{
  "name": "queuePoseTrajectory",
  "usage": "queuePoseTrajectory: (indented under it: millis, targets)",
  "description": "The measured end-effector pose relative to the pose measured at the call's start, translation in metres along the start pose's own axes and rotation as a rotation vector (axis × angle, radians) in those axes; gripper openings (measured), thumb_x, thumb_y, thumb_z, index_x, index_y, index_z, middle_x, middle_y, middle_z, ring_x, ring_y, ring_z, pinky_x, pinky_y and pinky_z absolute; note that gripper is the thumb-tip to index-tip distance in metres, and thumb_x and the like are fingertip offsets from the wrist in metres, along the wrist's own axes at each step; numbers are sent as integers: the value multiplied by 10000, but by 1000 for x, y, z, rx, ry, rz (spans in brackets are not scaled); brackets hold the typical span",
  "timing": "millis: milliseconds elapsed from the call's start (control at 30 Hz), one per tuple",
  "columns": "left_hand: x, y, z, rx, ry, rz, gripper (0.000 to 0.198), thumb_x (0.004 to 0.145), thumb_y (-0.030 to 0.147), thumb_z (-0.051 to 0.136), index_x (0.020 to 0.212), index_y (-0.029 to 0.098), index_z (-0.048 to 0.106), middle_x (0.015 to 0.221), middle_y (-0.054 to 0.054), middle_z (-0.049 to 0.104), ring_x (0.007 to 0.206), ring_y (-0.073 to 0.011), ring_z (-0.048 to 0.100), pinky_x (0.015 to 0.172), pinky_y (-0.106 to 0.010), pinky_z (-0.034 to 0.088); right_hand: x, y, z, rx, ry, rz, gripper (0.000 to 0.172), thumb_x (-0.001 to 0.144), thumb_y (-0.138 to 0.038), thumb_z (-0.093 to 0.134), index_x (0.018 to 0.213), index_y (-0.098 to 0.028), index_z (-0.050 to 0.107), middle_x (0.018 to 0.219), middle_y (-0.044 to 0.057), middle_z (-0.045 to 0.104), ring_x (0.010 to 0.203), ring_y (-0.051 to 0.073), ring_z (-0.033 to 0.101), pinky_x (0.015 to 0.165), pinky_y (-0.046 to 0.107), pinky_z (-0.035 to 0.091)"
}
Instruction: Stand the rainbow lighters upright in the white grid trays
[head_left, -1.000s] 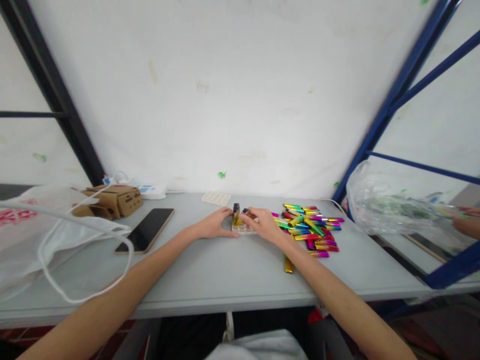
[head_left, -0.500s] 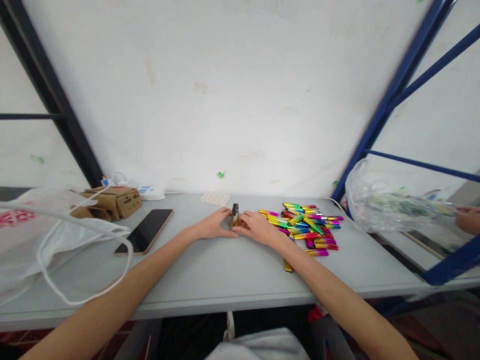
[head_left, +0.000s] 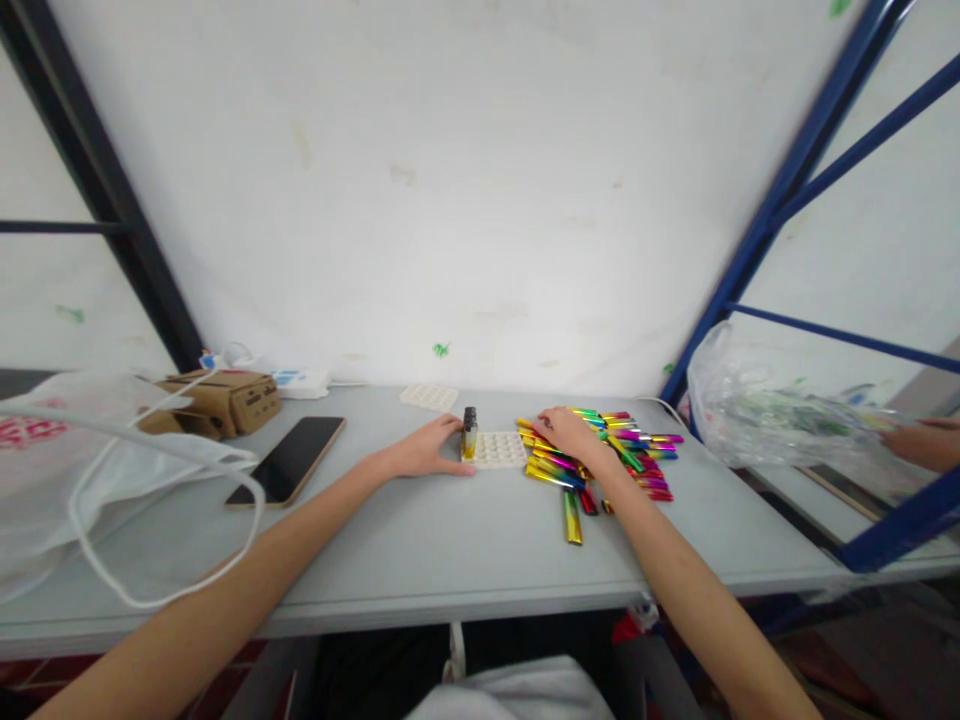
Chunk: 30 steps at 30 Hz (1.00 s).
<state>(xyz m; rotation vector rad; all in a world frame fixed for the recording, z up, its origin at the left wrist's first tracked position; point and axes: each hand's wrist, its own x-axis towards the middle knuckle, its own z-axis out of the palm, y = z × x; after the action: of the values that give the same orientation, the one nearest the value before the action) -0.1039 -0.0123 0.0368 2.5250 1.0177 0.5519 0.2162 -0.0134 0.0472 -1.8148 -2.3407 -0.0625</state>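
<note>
A white tray with rows of sockets [head_left: 501,450] lies on the grey table [head_left: 450,540]. Two lighters [head_left: 469,434] stand upright at its left edge. My left hand [head_left: 427,450] rests against the tray's left side, fingers curled by the standing lighters. To the right lies a pile of rainbow-coloured metallic lighters [head_left: 607,455]. My right hand [head_left: 566,432] lies on the pile's left part, fingers bent down over the lighters; what they grip is hidden.
A second white tray [head_left: 429,397] lies near the wall. A phone [head_left: 289,460], a cardboard box [head_left: 225,400] and a white plastic bag [head_left: 90,470] are at left. A clear plastic bag [head_left: 765,410] and another person's hand [head_left: 919,440] are at right, behind blue frame bars [head_left: 757,230].
My right hand has left the tray and moved right onto the pile of lighters. The tray is now uncovered. My left hand has stayed by the tray.
</note>
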Motion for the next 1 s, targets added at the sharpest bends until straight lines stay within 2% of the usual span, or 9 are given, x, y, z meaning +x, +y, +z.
queuePoseTrajectory:
  millis: [233, 367, 433, 500, 600, 700, 833, 900, 1000]
  targets:
    - [0, 1, 0, 4, 3, 4, 793, 728, 716, 775, 1276, 168, 613, 1347, -148, 619, 1243, -355, 592, 1105, -433, 458, 2, 0, -1, 108, -43, 28, 255, 1005, -309, 577, 1086, -155, 764, 1087, 134, 770, 1010, 241, 702, 894, 289, 465]
    - [0, 1, -1, -6, 6, 17, 792, 729, 723, 774, 1279, 176, 614, 1343, -139, 627, 1228, -349, 599, 1090, -432, 468, 0, -3, 0, 105, 42, 26, 184, 989, -224, 592, 1112, -143, 701, 1129, 143, 734, 1045, 215, 671, 908, 281, 454]
    - [0, 1, -1, -9, 8, 25, 784, 730, 720, 777, 1280, 185, 614, 1340, -133, 630, 1223, -345, 602, 1089, -432, 469, -1, -6, -1, 140, 110, 21, 205, 1013, -228, 548, 1166, -150, 659, 1074, 126, 740, 990, 207, 671, 882, 289, 454]
    - [-1, 1, -1, -9, 8, 28, 778, 735, 715, 777, 1281, 186, 614, 1342, -134, 628, 1222, -345, 604, 1092, -436, 468, -1, -8, -3, 227, 182, 10, 236, 1034, -283, 514, 1198, -166, 638, 962, 88, 747, 862, 199, 666, 811, 292, 458]
    - [-1, 1, -1, -16, 12, 30, 776, 735, 712, 778, 1276, 180, 616, 1339, -142, 626, 1224, -351, 604, 1092, -442, 469, -1, -12, -7, 460, 248, -30, 283, 1010, -394, 530, 1143, -186, 667, 798, 22, 711, 673, 174, 606, 694, 283, 445]
    - [-1, 1, -1, -28, 23, 35, 767, 726, 701, 791, 1269, 186, 622, 1329, -138, 634, 1216, -353, 607, 1081, -442, 475, 0, -18, -9, 760, 265, -48, 361, 946, -512, 576, 1029, -183, 700, 698, -9, 641, 615, 157, 542, 606, 266, 421]
    - [-1, 1, -1, -26, 17, 30, 774, 726, 690, 797, 1274, 174, 617, 1342, -149, 628, 1224, -355, 600, 1087, -444, 467, 0, -30, -10, 1025, 229, -33, 469, 869, -648, 630, 776, -189, 624, 635, -28, 539, 624, 146, 501, 577, 256, 406]
    - [-1, 2, -1, -25, 12, 30, 776, 732, 698, 789, 1275, 172, 616, 1344, -148, 627, 1230, -356, 599, 1086, -444, 467, -2, -37, -10, 1106, 192, -32, 505, 871, -692, 604, 764, -199, 576, 668, -25, 547, 647, 147, 524, 595, 258, 431]
    - [-1, 2, -1, -31, 6, 31, 782, 734, 705, 782, 1275, 165, 616, 1338, -150, 629, 1237, -361, 599, 1086, -445, 466, -6, -47, -9, 1230, 82, -82, 510, 901, -716, 545, 861, -208, 556, 781, -2, 614, 692, 157, 593, 640, 274, 488]
